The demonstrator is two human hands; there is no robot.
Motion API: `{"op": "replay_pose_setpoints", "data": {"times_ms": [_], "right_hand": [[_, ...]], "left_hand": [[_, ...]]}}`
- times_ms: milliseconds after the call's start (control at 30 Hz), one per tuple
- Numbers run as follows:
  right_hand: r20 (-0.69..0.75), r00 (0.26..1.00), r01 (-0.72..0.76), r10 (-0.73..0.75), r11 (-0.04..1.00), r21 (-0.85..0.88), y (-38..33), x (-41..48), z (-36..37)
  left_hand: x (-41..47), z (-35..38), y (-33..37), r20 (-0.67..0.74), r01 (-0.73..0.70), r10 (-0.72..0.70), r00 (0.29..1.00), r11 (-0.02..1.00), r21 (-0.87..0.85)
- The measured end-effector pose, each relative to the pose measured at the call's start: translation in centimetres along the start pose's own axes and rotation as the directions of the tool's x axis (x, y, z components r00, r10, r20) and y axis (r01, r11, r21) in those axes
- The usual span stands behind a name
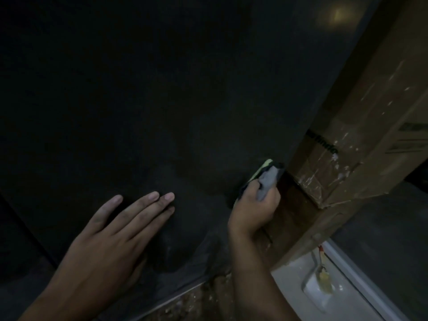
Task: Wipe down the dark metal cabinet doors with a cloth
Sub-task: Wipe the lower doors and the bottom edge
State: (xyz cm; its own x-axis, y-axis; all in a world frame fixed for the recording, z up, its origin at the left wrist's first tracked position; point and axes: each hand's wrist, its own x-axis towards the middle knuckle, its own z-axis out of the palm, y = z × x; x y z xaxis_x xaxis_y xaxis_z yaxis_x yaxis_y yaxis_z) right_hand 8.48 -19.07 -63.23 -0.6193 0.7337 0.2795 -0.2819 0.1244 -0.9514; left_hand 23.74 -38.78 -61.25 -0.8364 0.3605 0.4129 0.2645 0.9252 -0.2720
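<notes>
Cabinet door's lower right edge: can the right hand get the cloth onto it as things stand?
Probably yes. The right hand grips the cloth right at that edge of the cabinet door; the cardboard box stands close beside, but nothing shows between cloth and door.

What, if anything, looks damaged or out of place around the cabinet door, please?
The cardboard box beside the cabinet door looks battered: its tape is wrinkled, white flecks spatter it, and its lower corner is torn. Crumbly debris lies below the door.
</notes>
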Motion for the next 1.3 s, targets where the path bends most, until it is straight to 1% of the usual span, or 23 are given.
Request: {"op": "replay_pose_setpoints", "data": {"times_ms": [67, 133, 233, 333, 400, 433, 467, 533, 567, 600, 667, 733, 767, 833, 900, 933, 967, 1000, 1033, 1167, 1200, 1233, 1300], "right_hand": [[0.091, 0.987, 0.127, -0.134, 0.989, 0.077, -2.3, -2.6, 0.0], [0.217, 0.907, 0.339, -0.362, 0.931, 0.136, -3.5, -5.0, -0.5], [0.449, 0.615, 0.618, -0.648, 0.750, 0.235, -2.5, -7.4, -1.3], [0.523, 0.391, 0.714, -0.757, 0.609, 0.346, -2.6, -6.8, -1.7], [0.541, 0.284, 0.769, -0.792, 0.525, 0.364, -3.5, -5.1, -1.8], [0.526, 0.288, 0.779, -0.801, 0.515, 0.357, -4.0, -4.2, -1.7], [0.496, 0.352, 0.765, -0.794, 0.550, 0.336, -4.8, -3.5, -1.5], [0.391, 0.620, 0.645, -0.681, 0.725, 0.242, -7.4, -2.4, -0.9], [0.334, 0.757, 0.524, -0.561, 0.827, 0.203, -8.9, -2.0, -0.5], [0.315, 0.853, 0.370, -0.416, 0.908, 0.195, -10.4, -1.8, -0.2], [0.310, 0.917, 0.187, -0.252, 0.956, 0.226, -12.2, -1.7, 0.6], [0.268, 0.892, 0.316, -0.365, 0.925, 0.210, -14.2, -3.0, 0.8], [0.266, 0.834, 0.439, -0.484, 0.873, 0.212, -14.9, -3.9, 0.8], [0.375, 0.593, 0.667, -0.713, 0.695, 0.267, -14.3, -5.4, 0.5], [0.510, 0.328, 0.771, -0.795, 0.537, 0.341, -14.0, -5.8, -0.2], [0.541, 0.236, 0.797, -0.807, 0.479, 0.368, -14.0, -5.5, -0.5], [0.551, 0.192, 0.811, -0.812, 0.447, 0.378, -14.4, -5.0, -0.8], [0.543, 0.199, 0.810, -0.816, 0.449, 0.377, -14.9, -4.4, -0.7], [0.524, 0.254, 0.796, -0.813, 0.483, 0.365, -15.7, -3.8, -0.6], [0.320, 0.689, 0.598, -0.650, 0.760, 0.256, -21.8, -1.3, 1.1], [0.294, 0.738, 0.552, -0.608, 0.794, 0.256, -23.6, -0.8, 1.4], [0.274, 0.747, 0.547, -0.605, 0.795, 0.264, -25.1, -0.2, 1.7], [0.239, 0.703, 0.618, -0.670, 0.742, 0.259, -27.4, 0.6, 2.5]], "left_hand": [[0.0, -0.1, 0.1, -0.024, -0.001, 0.000, 1.000, 1.000, -0.030], [0.0, -0.7, -0.1, -0.100, -0.025, 0.016, 0.995, 0.995, -0.094], [-0.3, -2.2, -1.1, -0.245, -0.056, 0.018, 0.969, 0.987, -0.152], [-0.6, -4.0, -2.2, -0.287, 0.026, -0.081, 0.954, 0.981, -0.191], [-0.8, -5.0, -2.8, -0.266, 0.074, -0.129, 0.955, 0.975, -0.208], [-0.8, -5.4, -3.0, -0.252, 0.090, -0.143, 0.957, 0.974, -0.209], [-0.8, -5.7, -3.1, -0.240, 0.105, -0.155, 0.958, 0.973, -0.207], [-0.5, -6.5, -3.0, -0.229, 0.136, -0.181, 0.956, 0.971, -0.197], [-0.3, -6.9, -2.9, -0.234, 0.151, -0.195, 0.952, 0.969, -0.195], [0.0, -7.3, -2.9, -0.243, 0.166, -0.211, 0.947, 0.967, -0.194], [0.5, -8.2, -2.9, -0.261, 0.202, -0.247, 0.933, 0.961, -0.186], [0.9, -9.1, -2.9, -0.278, 0.241, -0.287, 0.916, 0.952, -0.190], [1.0, -9.5, -3.0, -0.283, 0.258, -0.307, 0.909, 0.946, -0.199], [1.1, -10.3, -3.3, -0.286, 0.282, -0.337, 0.897, 0.934, -0.218], [1.2, -11.0, -3.7, -0.286, 0.297, -0.361, 0.888, 0.923, -0.245], [1.2, -11.2, -3.9, -0.280, 0.303, -0.374, 0.884, 0.915, -0.266], [1.2, -11.5, -4.1, -0.274, 0.306, -0.385, 0.881, 0.907, -0.288], [1.1, -11.7, -4.2, -0.270, 0.304, -0.389, 0.881, 0.902, -0.306], [1.1, -11.9, -4.3, -0.266, 0.298, -0.386, 0.883, 0.900, -0.318], [0.6, -12.2, -4.6, -0.272, 0.272, -0.366, 0.890, 0.905, -0.327], [0.4, -12.3, -4.8, -0.275, 0.273, -0.367, 0.889, 0.905, -0.326], [0.2, -12.5, -5.1, -0.279, 0.277, -0.372, 0.885, 0.904, -0.326], [0.0, -13.0, -5.7, -0.294, 0.283, -0.385, 0.875, 0.899, -0.335]]}}
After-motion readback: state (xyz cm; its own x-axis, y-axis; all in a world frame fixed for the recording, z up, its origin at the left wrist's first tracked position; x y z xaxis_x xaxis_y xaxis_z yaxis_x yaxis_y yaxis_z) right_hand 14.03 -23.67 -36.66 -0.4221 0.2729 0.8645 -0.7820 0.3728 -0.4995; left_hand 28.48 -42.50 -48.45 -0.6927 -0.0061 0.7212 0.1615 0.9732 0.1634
